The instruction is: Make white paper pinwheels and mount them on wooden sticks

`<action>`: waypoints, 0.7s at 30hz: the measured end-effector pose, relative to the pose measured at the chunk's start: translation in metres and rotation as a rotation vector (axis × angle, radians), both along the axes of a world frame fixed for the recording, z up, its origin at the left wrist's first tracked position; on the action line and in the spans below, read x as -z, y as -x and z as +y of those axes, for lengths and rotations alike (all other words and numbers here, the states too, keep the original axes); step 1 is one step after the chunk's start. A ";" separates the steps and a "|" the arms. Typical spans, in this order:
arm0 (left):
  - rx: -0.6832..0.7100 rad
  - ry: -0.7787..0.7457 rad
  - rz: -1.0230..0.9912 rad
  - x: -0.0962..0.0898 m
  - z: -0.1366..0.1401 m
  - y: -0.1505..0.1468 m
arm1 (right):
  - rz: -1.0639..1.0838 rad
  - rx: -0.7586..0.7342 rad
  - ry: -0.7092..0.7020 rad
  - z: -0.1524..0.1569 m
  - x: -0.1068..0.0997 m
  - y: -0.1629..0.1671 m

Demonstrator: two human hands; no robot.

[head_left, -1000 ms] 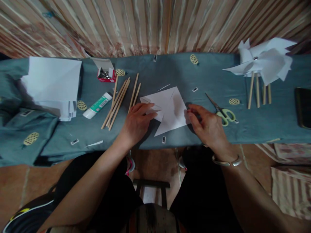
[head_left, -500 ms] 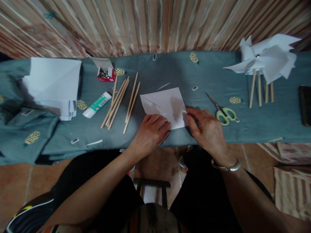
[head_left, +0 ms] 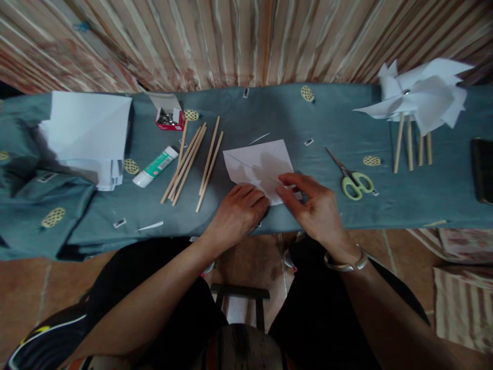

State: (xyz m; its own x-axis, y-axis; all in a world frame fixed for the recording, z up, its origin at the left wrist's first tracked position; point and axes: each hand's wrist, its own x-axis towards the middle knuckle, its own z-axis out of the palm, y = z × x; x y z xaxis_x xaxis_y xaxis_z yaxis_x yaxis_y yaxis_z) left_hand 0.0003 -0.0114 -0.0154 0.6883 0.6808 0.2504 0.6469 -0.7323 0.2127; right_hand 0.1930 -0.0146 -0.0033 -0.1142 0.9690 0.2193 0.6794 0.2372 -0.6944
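Observation:
A white square of paper (head_left: 262, 156) with slits running in from its corners lies in front of me. My left hand (head_left: 242, 210) is closed on its lower left edge, fingers curled over it. My right hand (head_left: 314, 205) is over the paper's right part, thumb and forefinger pinched at a slit flap; the fingers partly hide the paper there. A thin white paper sliver (head_left: 260, 138) lies just beyond the sheet. To the right are scissors (head_left: 356, 184) with green handles, slightly open. Several wooden sticks (head_left: 188, 164) lie to the left.
Left are a paper stack (head_left: 90, 126), a glue tube (head_left: 156, 167) and an open red box of metal pins (head_left: 169, 119). White paper pinwheels (head_left: 427, 95) on sticks lie at the right, near a dark phone-like object (head_left: 482, 169). A paper strip (head_left: 150, 226) lies near the front edge.
My right hand has moved left from the paper's right edge, inward over the sheet. My left hand stays on the lower left edge.

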 end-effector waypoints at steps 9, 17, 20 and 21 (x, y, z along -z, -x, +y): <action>0.021 -0.027 -0.072 -0.002 -0.006 0.008 | 0.102 -0.036 0.033 0.006 0.005 0.028; -0.009 0.032 -0.140 -0.002 -0.011 0.026 | 0.065 -0.030 0.010 0.009 0.011 0.027; -0.030 0.010 -0.161 0.000 -0.007 0.033 | 0.062 -0.021 0.016 0.010 0.012 0.026; -0.047 0.000 -0.173 0.001 -0.005 0.036 | 0.062 -0.020 0.022 0.010 0.012 0.025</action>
State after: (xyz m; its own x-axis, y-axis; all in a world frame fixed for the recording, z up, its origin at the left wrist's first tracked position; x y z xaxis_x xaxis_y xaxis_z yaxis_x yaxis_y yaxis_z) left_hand -0.0360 -0.0162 -0.0160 0.6022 0.7117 0.3618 0.6346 -0.7017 0.3240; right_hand 0.1681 -0.0048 -0.0149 -0.1207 0.9712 0.2054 0.6299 0.2349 -0.7403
